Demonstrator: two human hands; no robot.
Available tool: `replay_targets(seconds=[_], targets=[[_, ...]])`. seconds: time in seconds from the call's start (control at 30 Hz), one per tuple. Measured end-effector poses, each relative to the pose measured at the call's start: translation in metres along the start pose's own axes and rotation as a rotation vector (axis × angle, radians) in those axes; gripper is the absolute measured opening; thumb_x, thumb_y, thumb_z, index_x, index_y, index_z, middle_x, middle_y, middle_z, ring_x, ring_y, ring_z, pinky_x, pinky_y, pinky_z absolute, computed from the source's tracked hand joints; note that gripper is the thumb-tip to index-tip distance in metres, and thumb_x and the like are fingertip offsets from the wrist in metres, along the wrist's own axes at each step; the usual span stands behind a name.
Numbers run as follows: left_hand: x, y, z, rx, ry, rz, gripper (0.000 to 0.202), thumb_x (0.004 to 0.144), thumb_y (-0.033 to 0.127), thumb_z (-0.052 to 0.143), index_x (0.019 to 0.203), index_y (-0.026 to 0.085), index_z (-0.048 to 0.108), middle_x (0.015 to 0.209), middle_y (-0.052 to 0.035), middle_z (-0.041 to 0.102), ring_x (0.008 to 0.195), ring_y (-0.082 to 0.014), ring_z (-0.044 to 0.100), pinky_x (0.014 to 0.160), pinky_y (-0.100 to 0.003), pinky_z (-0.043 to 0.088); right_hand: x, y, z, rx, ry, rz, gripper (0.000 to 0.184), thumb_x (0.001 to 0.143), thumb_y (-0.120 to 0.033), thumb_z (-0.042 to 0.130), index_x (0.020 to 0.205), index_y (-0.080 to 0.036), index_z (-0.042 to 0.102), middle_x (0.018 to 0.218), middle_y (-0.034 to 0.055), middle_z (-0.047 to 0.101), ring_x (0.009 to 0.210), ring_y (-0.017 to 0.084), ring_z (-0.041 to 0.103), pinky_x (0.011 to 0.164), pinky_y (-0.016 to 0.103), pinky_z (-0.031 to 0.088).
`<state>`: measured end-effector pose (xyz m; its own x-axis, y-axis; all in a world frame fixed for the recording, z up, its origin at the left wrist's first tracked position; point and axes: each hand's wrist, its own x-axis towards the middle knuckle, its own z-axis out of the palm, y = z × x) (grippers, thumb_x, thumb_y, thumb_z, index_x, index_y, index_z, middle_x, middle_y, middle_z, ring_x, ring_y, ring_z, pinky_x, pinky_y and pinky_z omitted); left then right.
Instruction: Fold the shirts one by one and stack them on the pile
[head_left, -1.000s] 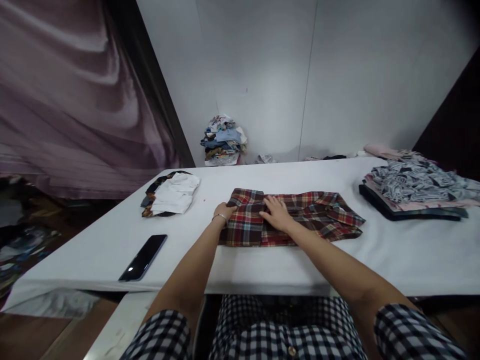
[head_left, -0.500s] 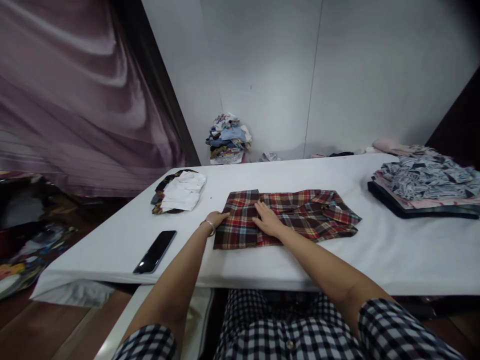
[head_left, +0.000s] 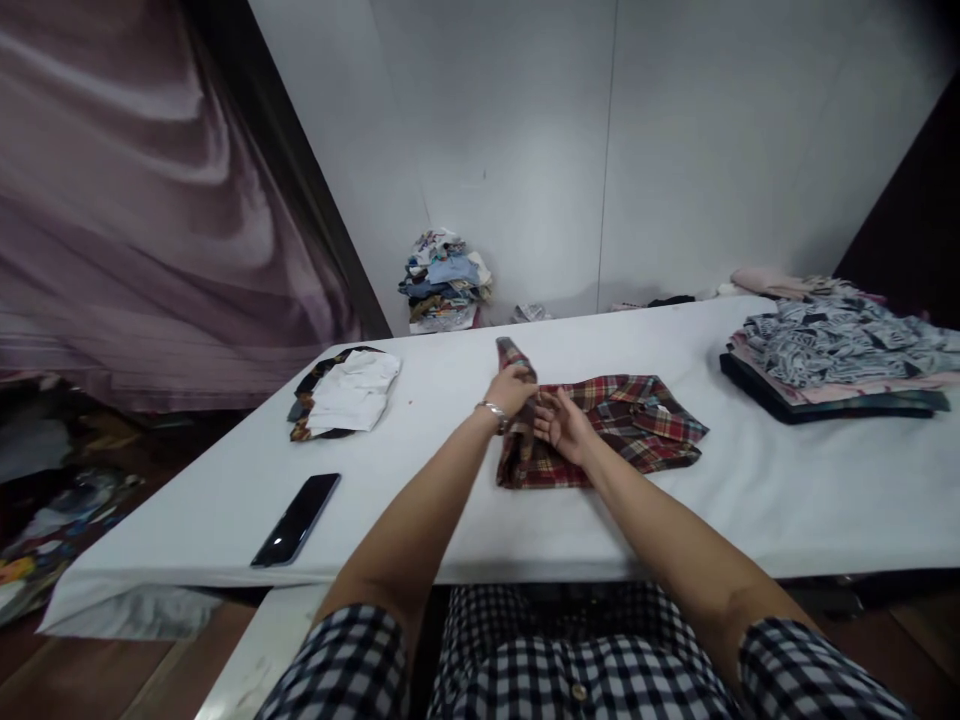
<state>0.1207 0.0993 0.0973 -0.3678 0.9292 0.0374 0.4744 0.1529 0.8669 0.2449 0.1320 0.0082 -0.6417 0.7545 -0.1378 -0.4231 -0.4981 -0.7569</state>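
Worktop (head_left: 525, 540), covered with white cloth, stands before a pale wall (head_left: 487, 130). Plaid garment (head_left: 619, 418) lies on the worktop, near the middle of its width. Its long axis runs left to right, roughly parallel to the near edge. The tapered end points right; the left end is folded up, and a narrow corner (head_left: 513, 350) stands out toward the far edge. Pattern: brown and red check with pale yellow lines. The surface is creased toward the tapered end.

Left hand (head_left: 512, 392): grip closed on the raised fabric at the left end. Right hand (head_left: 566, 427): fingers curled, set against the garment just beside the left hand; whether its grip holds fabric cannot be determined.

A band of white cloth separates the garment from the near edge; the raised corner comes closest to the far edge. On the left, a broad stretch of cloth extends to the phone (head_left: 296, 520) and the white folded clothing (head_left: 354, 390). On the right, a narrower strip separates the tapered end from the clothing stack (head_left: 840, 350). Beyond the far edge, a clothes pile (head_left: 446, 285) stands near the wall.
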Motion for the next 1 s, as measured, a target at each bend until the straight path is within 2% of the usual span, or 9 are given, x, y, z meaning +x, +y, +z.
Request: replay_targets(seconds=[0.13,0.2,0.3,0.37,0.43,0.5,0.6,0.83,1.0], targets=[[-0.009,0.004,0.068,-0.259,-0.289,0.053,0.045,0.080,0.025,0.064,0.123,0.016,0.054,0.084,-0.0037,0.069,0.066,-0.0115,0.063,0.065,-0.025,0.053,-0.018,-0.021,-0.036,0.071,0.073,0.062,0.049,0.087,-0.061,0.039,0.098,-0.020,0.064,0.088,0.0086,0.072,0.094,0.025,0.067,0.088,0.041,0.052],[-0.013,-0.011,0.077,-0.278,-0.266,0.124,0.036,0.080,0.025,0.064,0.114,0.016,0.060,0.093,-0.0063,0.069,0.076,-0.0131,0.065,0.073,-0.027,0.053,-0.027,-0.026,-0.051,0.049,0.097,0.198,0.047,0.086,-0.058,0.045,0.100,-0.017,0.064,0.089,0.0106,0.072,0.093,0.027,0.067,0.086,0.045,0.052],[-0.010,-0.044,0.061,-0.140,-0.006,0.123,0.024,0.080,0.026,0.064,0.103,0.016,0.066,0.104,-0.0088,0.069,0.094,-0.0178,0.063,0.088,-0.030,0.048,-0.034,-0.028,-0.062,0.003,0.135,0.274,0.035,0.084,-0.039,0.055,0.109,-0.015,0.061,0.095,0.0108,0.072,0.090,0.026,0.068,0.087,0.048,0.052],[-0.005,-0.067,0.043,-0.040,0.156,0.009,0.025,0.081,0.027,0.062,0.103,0.016,0.066,0.113,-0.0104,0.066,0.104,-0.0206,0.060,0.095,-0.032,0.044,-0.034,-0.027,-0.062,-0.043,0.177,0.220,0.034,0.079,-0.023,0.059,0.112,-0.017,0.058,0.094,0.0083,0.072,0.086,0.024,0.069,0.086,0.048,0.052],[-0.001,-0.085,0.030,-0.022,0.225,-0.132,0.032,0.080,0.030,0.063,0.109,0.016,0.064,0.124,-0.0121,0.061,0.113,-0.0225,0.056,0.099,-0.032,0.041,-0.032,-0.027,-0.060,-0.088,0.194,0.148,0.040,0.073,-0.013,0.060,0.112,-0.021,0.057,0.092,0.0048,0.072,0.080,0.022,0.069,0.084,0.047,0.053],[-0.003,-0.097,0.026,-0.057,0.214,-0.232,0.037,0.079,0.035,0.064,0.110,0.015,0.063,0.126,-0.0136,0.060,0.116,-0.0233,0.055,0.098,-0.031,0.041,-0.029,-0.029,-0.059,-0.125,0.182,0.084,0.043,0.071,-0.011,0.059,0.112,-0.024,0.056,0.090,0.0028,0.072,0.078,0.021,0.069,0.082,0.046,0.055],[-0.011,-0.103,0.033,-0.106,0.122,-0.290,0.036,0.082,0.042,0.059,0.101,0.013,0.066,0.111,-0.0134,0.069,0.103,-0.0237,0.063,0.086,-0.030,0.048,-0.028,-0.032,-0.060,-0.200,0.214,0.084,0.045,0.069,-0.008,0.056,0.112,-0.023,0.056,0.088,0.0034,0.072,0.075,0.021,0.069,0.078,0.047,0.056],[-0.018,-0.095,0.038,-0.318,-0.061,-0.409,0.043,0.077,0.054,0.063,0.091,0.014,0.065,0.099,-0.0124,0.073,0.087,-0.0222,0.068,0.071,-0.028,0.054,-0.032,-0.031,-0.067,-0.316,0.311,0.031,0.051,0.071,-0.010,0.055,0.120,-0.024,0.055,0.095,0.0054,0.071,0.078,0.021,0.068,0.075,0.044,0.057],[-0.013,-0.088,0.041,-0.372,-0.132,-0.488,0.043,0.069,0.047,0.073,0.092,0.012,0.066,0.096,-0.0153,0.073,0.084,-0.0258,0.070,0.070,-0.034,0.057,-0.031,-0.029,-0.066,-0.463,0.354,-0.024,0.049,0.071,-0.010,0.053,0.118,-0.021,0.057,0.103,0.0065,0.070,0.087,0.022,0.067,0.081,0.041,0.055]])
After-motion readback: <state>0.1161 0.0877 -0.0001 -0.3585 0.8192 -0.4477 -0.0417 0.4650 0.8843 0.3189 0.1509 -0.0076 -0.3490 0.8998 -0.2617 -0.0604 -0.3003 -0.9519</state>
